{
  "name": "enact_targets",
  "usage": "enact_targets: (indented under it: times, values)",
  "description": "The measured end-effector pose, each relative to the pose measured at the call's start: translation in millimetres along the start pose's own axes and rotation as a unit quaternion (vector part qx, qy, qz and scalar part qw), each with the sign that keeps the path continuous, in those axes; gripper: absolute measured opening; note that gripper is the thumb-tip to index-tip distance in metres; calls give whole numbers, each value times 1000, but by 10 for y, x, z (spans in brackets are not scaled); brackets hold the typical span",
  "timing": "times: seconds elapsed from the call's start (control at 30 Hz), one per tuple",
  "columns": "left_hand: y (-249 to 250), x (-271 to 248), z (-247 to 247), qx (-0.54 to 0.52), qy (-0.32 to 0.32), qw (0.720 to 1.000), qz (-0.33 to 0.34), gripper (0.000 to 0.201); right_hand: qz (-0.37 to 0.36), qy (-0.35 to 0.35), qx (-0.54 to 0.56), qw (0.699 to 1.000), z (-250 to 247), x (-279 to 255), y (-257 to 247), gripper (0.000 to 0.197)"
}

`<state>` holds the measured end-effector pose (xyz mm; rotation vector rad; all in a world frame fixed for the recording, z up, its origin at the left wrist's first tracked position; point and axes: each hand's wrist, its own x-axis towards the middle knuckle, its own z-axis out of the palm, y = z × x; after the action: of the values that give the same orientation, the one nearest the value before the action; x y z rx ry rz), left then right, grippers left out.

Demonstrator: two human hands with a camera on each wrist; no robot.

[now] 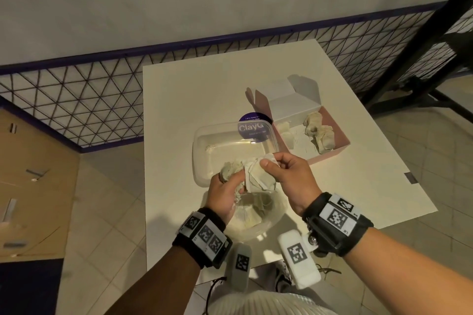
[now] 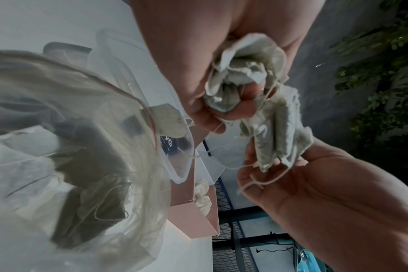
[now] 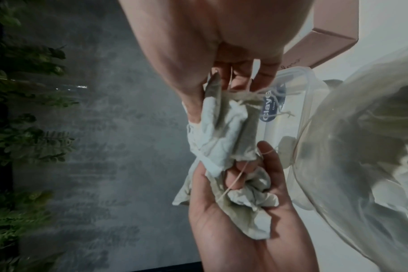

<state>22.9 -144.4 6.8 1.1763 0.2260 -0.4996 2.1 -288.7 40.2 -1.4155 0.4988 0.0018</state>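
Observation:
Both hands hold small crumpled off-white cloth bags with loose strings above a glass bowl [image 1: 266, 222]. My left hand [image 1: 230, 183] curls its fingers round one scrunched bag [image 2: 240, 73]. My right hand [image 1: 271, 163] pinches a second, flatter bag [image 3: 224, 132] between thumb and fingers. The two bags [image 1: 258, 176] touch, and thin strings run between them. In the left wrist view my left hand [image 2: 224, 110] is at the top. The bowl [image 2: 86, 147] holds more such bags.
A clear plastic container [image 1: 202, 140] stands just beyond the bowl on the white table [image 1: 179, 100], over a purple round sticker [image 1: 252, 117]. An open pink box [image 1: 330, 155] with several bags [image 1: 320, 133] stands to the right. A mesh fence [image 1: 89, 100] runs behind.

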Motion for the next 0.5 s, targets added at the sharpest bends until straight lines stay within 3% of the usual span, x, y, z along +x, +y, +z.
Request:
enact_targets:
  times: [0.17,0.33,0.5]
  values:
    - [-23,23,1,-23,-9,999,-22,35,2,12,-4,1000,32,27,26,2]
    - [-19,17,24,-48,-60,996,-33,18,7,-3,-12,1000,10,23,36,3]
    - [-4,58,-79,-147,-41,982,-114,46,8,-2,1,1000,-144,50,-5,9]
